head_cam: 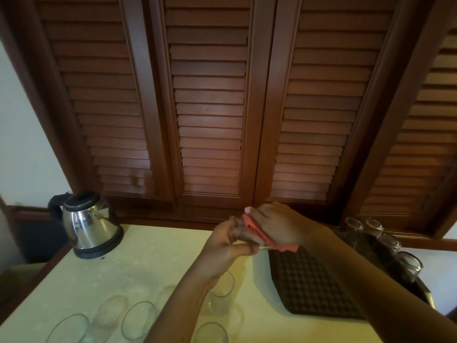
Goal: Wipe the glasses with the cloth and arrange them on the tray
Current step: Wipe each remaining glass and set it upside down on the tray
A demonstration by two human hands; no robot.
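Above the table's middle, my left hand grips a clear glass lying on its side. My right hand presses a red cloth round the glass's other end; most of the glass is hidden by cloth and fingers. The dark textured tray lies to the right on the table, under my right forearm. Several clear glasses stand upside down along its far right side. Several more glasses stand upright on the pale table near the front edge.
A steel electric kettle with a black handle and base stands at the table's back left. Brown louvred wooden shutters rise right behind the table. The pale tabletop shows between kettle and glasses.
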